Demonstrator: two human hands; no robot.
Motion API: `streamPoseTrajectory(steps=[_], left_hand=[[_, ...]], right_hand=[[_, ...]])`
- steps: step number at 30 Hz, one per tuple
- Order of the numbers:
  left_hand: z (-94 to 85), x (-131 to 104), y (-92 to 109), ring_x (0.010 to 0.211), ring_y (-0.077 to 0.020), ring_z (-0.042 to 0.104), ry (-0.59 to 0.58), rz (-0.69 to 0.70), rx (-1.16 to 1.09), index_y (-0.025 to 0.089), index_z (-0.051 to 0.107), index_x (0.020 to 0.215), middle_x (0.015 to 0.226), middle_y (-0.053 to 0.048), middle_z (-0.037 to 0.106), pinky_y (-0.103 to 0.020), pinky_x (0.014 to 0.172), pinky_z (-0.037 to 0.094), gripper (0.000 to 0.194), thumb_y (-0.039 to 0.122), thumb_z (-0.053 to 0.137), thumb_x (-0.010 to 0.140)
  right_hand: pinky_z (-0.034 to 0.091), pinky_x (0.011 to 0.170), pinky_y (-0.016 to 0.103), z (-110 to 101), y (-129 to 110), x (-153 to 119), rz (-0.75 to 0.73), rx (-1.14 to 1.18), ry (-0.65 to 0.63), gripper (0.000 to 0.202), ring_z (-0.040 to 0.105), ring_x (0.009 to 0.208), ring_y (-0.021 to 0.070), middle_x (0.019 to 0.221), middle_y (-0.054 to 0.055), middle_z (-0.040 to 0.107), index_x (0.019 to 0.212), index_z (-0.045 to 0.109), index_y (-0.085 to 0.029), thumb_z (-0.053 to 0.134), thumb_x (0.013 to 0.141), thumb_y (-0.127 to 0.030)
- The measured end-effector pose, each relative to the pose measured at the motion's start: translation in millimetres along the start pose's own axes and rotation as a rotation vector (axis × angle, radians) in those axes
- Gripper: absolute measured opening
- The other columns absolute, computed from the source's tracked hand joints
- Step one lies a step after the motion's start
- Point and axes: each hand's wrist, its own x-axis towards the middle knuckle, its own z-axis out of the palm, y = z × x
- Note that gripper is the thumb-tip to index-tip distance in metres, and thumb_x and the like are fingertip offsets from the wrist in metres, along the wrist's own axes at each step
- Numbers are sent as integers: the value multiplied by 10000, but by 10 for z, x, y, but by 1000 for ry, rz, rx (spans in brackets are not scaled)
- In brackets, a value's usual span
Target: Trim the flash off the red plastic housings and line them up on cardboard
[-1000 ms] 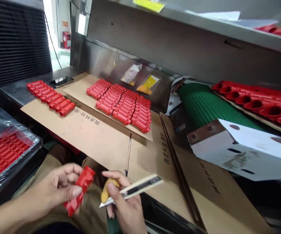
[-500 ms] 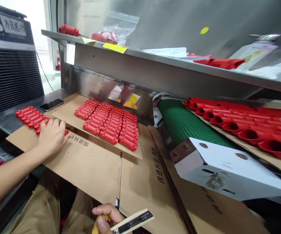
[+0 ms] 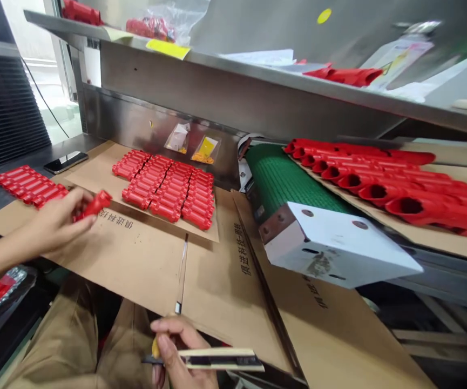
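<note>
My left hand (image 3: 65, 219) grips one short red tube (image 3: 97, 204) between thumb and fingers, lifted a little over the cardboard (image 3: 136, 265). Beside it on the left lies a row of similar red parts (image 3: 31, 185). Further right, several columns of red parts (image 3: 168, 186) lie side by side on a cardboard sheet. Low in the view, my right hand (image 3: 184, 346) is closed on a cutter (image 3: 221, 359) with a pale and black handle. Something small and yellow (image 3: 155, 346) shows between its thumb and fingers.
A green conveyor (image 3: 298, 183) with a white metal end cover (image 3: 342, 243) stands to the right, larger red tubes (image 3: 411, 208) beside it. A phone (image 3: 66, 161) lies at the back left. A metal shelf (image 3: 257, 67) crosses above. Two small bags (image 3: 206, 149) rest against the back wall.
My left hand has come up from the left row with a red tube in its fingers. The cutter in my right hand has turned nearly level. The view has shifted.
</note>
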Motion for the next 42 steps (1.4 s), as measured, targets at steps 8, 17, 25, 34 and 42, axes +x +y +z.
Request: streamPoseTrajectory(steps=[8, 17, 25, 34, 42], left_hand=[[566, -1758, 624, 1015, -286, 767, -271, -515, -1023, 321, 810, 1243, 1155, -83, 830, -295, 836, 600, 380, 479, 786, 899], [695, -2030, 677, 602, -107, 476, -37, -845, -1114, 217, 720, 788, 666, 16, 560, -148, 528, 404, 410, 605, 745, 918], [818, -2164, 678, 725, -146, 659, 186, -657, -1239, 301, 774, 1121, 1048, -33, 722, -217, 620, 576, 383, 278, 937, 775], [769, -1936, 702, 837, -183, 748, 46, -970, -1612, 152, 777, 1113, 977, -89, 792, -253, 792, 644, 448, 332, 971, 751], [790, -2007, 661, 783, -179, 776, -23, -924, -1643, 248, 663, 1245, 887, -32, 780, -254, 732, 646, 420, 319, 869, 885]], right_hand=[[307, 379, 135, 202, -113, 9, 90, -51, -233, 421, 406, 409, 37, 607, -82, 508, 905, 629, -200, 739, 952, -604], [390, 466, 198, 231, 173, -266, -172, -233, -180, 297, 510, 459, 83, 618, -43, 580, 835, 618, -205, 613, 1055, -404], [421, 524, 231, 335, 224, -387, -329, -413, -68, 189, 536, 523, 111, 645, -32, 620, 874, 651, -207, 624, 1044, -286], [666, 856, 314, 265, 77, -428, -601, -564, -260, 114, 784, 958, 237, 971, 104, 806, 1081, 771, -178, 701, 1031, -253], [693, 920, 301, 238, 8, -409, -676, -354, -333, 315, 814, 1047, 213, 1171, 92, 834, 1308, 757, -223, 710, 1011, -130]])
